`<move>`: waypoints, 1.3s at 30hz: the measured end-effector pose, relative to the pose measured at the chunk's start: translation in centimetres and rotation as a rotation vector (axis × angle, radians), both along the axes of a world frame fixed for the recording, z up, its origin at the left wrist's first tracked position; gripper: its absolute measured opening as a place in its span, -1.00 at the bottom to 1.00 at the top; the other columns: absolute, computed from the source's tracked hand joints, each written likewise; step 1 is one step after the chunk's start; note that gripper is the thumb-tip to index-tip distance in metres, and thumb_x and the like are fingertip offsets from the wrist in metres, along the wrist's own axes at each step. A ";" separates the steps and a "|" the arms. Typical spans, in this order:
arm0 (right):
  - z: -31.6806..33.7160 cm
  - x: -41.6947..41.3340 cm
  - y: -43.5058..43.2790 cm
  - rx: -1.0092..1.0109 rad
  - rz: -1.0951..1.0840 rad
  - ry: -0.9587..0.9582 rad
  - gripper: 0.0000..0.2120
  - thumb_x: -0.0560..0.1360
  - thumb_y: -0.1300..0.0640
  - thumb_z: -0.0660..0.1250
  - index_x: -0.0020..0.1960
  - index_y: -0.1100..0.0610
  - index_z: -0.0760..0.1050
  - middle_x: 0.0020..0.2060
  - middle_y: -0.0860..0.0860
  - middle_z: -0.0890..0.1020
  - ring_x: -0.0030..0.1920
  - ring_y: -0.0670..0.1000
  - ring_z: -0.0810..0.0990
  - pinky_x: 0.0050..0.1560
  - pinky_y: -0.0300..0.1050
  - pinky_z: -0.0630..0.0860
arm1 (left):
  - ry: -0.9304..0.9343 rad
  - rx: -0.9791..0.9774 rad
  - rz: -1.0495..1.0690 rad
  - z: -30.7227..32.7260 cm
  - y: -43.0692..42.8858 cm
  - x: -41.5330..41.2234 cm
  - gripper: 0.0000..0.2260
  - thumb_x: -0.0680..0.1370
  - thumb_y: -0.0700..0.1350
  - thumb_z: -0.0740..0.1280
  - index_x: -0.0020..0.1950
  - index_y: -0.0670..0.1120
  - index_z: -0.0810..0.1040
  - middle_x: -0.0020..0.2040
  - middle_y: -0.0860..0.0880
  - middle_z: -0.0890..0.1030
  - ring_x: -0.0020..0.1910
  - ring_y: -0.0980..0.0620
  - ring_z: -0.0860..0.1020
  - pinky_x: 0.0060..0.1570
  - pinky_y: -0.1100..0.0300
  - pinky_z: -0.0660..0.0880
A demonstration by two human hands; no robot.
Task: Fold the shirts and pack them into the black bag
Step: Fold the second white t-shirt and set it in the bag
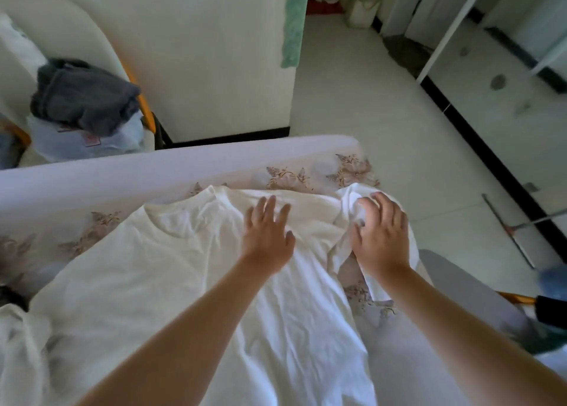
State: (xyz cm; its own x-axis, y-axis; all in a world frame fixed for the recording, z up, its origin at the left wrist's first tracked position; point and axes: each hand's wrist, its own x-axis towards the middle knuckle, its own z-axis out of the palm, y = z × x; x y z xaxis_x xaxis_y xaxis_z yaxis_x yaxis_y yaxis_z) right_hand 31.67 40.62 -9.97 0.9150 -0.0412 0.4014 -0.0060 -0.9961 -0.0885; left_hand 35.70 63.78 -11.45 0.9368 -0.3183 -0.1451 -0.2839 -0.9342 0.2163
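A white T-shirt (159, 276) lies spread on the flowered bed cover (306, 172), its round neck toward the far left. My left hand (268, 232) lies flat on the shirt near the shoulder, fingers straight. My right hand (380, 233) is on the right sleeve (352, 200), fingers curled into the bunched cloth at the bed's right edge. No black bag can be made out for certain; a dark object (552, 312) shows at the right edge.
A padded white footboard (153, 166) runs across behind the shirt. A grey garment (82, 98) is heaped on plastic bags at the far left. More pale cloth (21, 344) lies at the lower left. A squeegee (509, 230) lies on the tiled floor at right.
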 end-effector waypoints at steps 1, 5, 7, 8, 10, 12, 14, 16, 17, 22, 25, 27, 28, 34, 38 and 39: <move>-0.2 -0.7 -0.7 0.085 -0.181 0.026 -0.44 0.43 0.08 0.43 0.37 0.19 0.36 0.32 0.22 0.41 0.22 0.28 0.44 0.18 0.15 0.37 | -0.003 -0.064 -0.096 0.1 -1.8 -0.7 -0.45 0.63 0.08 0.07 0.61 0.07 0.00 0.63 -0.07 -0.04 0.59 -0.09 -0.10 0.55 -0.08 -0.11; -1.4 -2.2 -4.2 0.267 -0.534 0.430 -0.26 0.41 -0.14 0.42 0.48 0.07 0.25 0.39 0.17 0.40 0.35 0.25 0.37 0.28 0.14 0.28 | 0.218 -0.013 -0.329 -0.2 -6.2 -2.3 -0.40 0.63 0.13 0.14 0.60 0.13 -0.05 0.62 -0.01 -0.18 0.59 -0.14 -0.19 0.54 -0.14 -0.12; -1.0 -1.9 -5.7 0.243 -0.488 0.481 -0.62 0.50 -0.13 0.26 0.21 0.06 0.53 0.11 0.13 0.62 0.19 0.23 0.52 0.13 0.05 0.31 | 0.271 0.055 -0.329 0.0 -6.8 -2.5 -0.39 0.62 0.14 0.18 0.60 0.11 -0.01 0.62 -0.02 -0.19 0.58 -0.16 -0.22 0.53 -0.17 -0.14; -0.6 -1.6 -5.9 0.293 -0.476 0.436 -0.70 0.58 -0.08 0.20 0.13 0.09 0.54 0.00 0.14 0.65 0.11 0.23 0.56 0.08 0.03 0.32 | 0.271 0.032 -0.311 0.4 -6.8 -2.4 -0.41 0.62 0.11 0.20 0.59 0.10 0.03 0.62 -0.03 -0.13 0.59 -0.15 -0.16 0.53 -0.16 -0.09; 1.1 -1.0 -5.9 0.511 -0.484 0.294 -0.75 0.67 0.02 0.10 0.13 0.18 0.43 -0.07 0.23 0.64 0.01 0.30 0.58 -0.03 0.04 0.35 | 0.250 -0.106 -0.242 1.7 -6.8 -2.1 -0.45 0.62 0.03 0.22 0.57 0.07 0.11 0.60 -0.03 0.07 0.57 -0.11 0.04 0.51 -0.11 0.07; 3.5 -0.5 -5.2 0.675 -0.455 0.218 -0.75 0.70 0.04 0.04 0.11 0.22 0.35 -0.08 0.29 0.60 -0.04 0.32 0.57 -0.13 0.03 0.35 | 0.200 -0.294 -0.149 3.5 -6.8 -2.0 -0.49 0.61 -0.03 0.24 0.54 0.06 0.18 0.52 0.02 0.26 0.48 -0.05 0.26 0.43 -0.02 0.27; 6.3 0.0 -3.6 0.739 -0.396 0.198 -0.79 0.69 0.04 0.05 0.07 0.18 0.33 -0.12 0.20 0.56 -0.06 0.26 0.56 -0.15 -0.01 0.35 | 0.142 -0.521 -0.061 6.0 -6.6 -2.4 -0.53 0.58 -0.04 0.29 0.47 0.13 0.24 0.39 0.10 0.39 0.32 0.08 0.44 0.21 0.09 0.46; 8.7 0.6 -1.3 0.784 -0.317 0.205 -0.80 0.67 0.01 0.10 0.08 0.13 0.38 -0.11 0.09 0.57 -0.08 0.19 0.57 -0.16 -0.04 0.37 | 0.139 -0.825 0.005 8.7 -6.0 -3.3 -0.57 0.57 0.07 0.32 0.39 0.19 0.27 0.28 0.16 0.45 0.12 0.21 0.54 0.02 0.17 0.53; 9.7 0.9 0.2 0.811 -0.282 0.231 -0.80 0.65 -0.01 0.13 0.13 0.10 0.41 -0.08 0.05 0.60 -0.08 0.15 0.58 -0.15 -0.05 0.41 | 0.156 -0.984 0.037 9.6 -5.4 -3.7 -0.59 0.56 0.15 0.30 0.37 0.22 0.28 0.25 0.15 0.48 0.06 0.23 0.56 0.00 0.16 0.55; 13.0 -1.1 8.4 1.334 0.107 0.679 -0.71 0.63 0.20 0.27 0.33 0.01 0.45 0.05 0.01 0.65 -0.04 -0.02 0.67 -0.19 -0.10 0.61 | 0.311 -1.290 0.402 11.3 0.6 -6.7 -0.59 0.51 0.11 0.42 0.30 0.21 0.37 0.15 0.03 0.54 -0.03 0.09 0.63 -0.25 0.19 0.57; 10.5 -2.8 10.7 1.163 0.154 0.753 -0.69 0.63 0.20 0.25 0.35 0.04 0.45 0.10 0.03 0.66 0.01 0.04 0.69 -0.18 -0.16 0.59 | 0.241 -1.022 0.689 9.0 5.9 -7.8 -0.72 0.51 -0.20 0.38 0.14 0.11 0.51 -0.04 0.02 0.57 -0.09 -0.12 0.61 -0.50 0.23 0.45; 7.9 -3.7 11.0 0.863 0.095 0.703 -0.72 0.61 0.15 0.23 0.30 0.01 0.51 0.16 -0.01 0.64 0.10 0.02 0.65 0.02 -0.16 0.56 | 0.187 -0.840 0.814 7.7 9.8 -8.6 -0.70 0.53 -0.23 0.27 0.22 0.03 0.52 0.03 -0.07 0.56 -0.09 -0.17 0.58 -0.52 0.16 0.49; 6.8 -4.2 11.0 0.758 0.081 0.706 -0.70 0.60 0.15 0.23 0.30 0.00 0.52 0.21 -0.02 0.61 0.17 0.01 0.60 0.13 -0.13 0.53 | 0.176 -0.688 0.851 7.4 11.7 -9.1 -0.67 0.54 -0.20 0.26 0.29 0.01 0.49 0.11 -0.12 0.52 -0.07 -0.20 0.57 -0.44 0.10 0.54; 2.2 -6.4 12.0 0.306 0.176 0.672 -0.58 0.52 0.18 0.31 0.37 -0.02 0.44 0.33 -0.02 0.43 0.34 0.07 0.41 0.32 0.01 0.40 | 0.159 0.070 0.676 5.1 17.9 -13.5 -0.49 0.55 0.08 0.27 0.49 0.07 0.27 0.40 -0.13 0.34 0.33 -0.20 0.38 0.25 -0.05 0.36; 0.5 -6.2 13.2 0.176 0.379 0.465 -0.67 0.41 0.36 0.36 0.08 0.05 0.66 0.09 -0.02 0.67 0.03 0.16 0.62 0.00 0.00 0.45 | 0.197 0.081 0.390 2.9 18.5 -14.2 -0.38 0.49 0.14 0.35 0.51 0.18 0.22 0.48 -0.05 0.27 0.39 -0.16 0.31 0.34 -0.03 0.29; -0.2 -6.0 13.5 0.136 0.407 0.413 -0.68 0.37 0.39 0.38 0.02 0.07 0.67 0.02 0.01 0.68 -0.05 0.17 0.63 -0.07 0.00 0.45 | 0.185 0.022 0.401 2.5 18.7 -14.0 -0.42 0.49 -0.01 0.35 0.49 0.14 0.27 0.42 -0.07 0.35 0.33 -0.16 0.36 0.29 -0.01 0.34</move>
State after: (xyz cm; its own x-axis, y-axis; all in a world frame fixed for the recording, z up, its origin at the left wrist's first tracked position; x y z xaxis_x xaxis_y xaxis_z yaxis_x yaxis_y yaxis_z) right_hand 25.69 54.14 -10.19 0.9472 0.3196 0.0243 0.3128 -0.9052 -0.2876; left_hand 21.73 82.52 -8.95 0.9431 0.0700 -0.3250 0.1435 -0.9675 0.2082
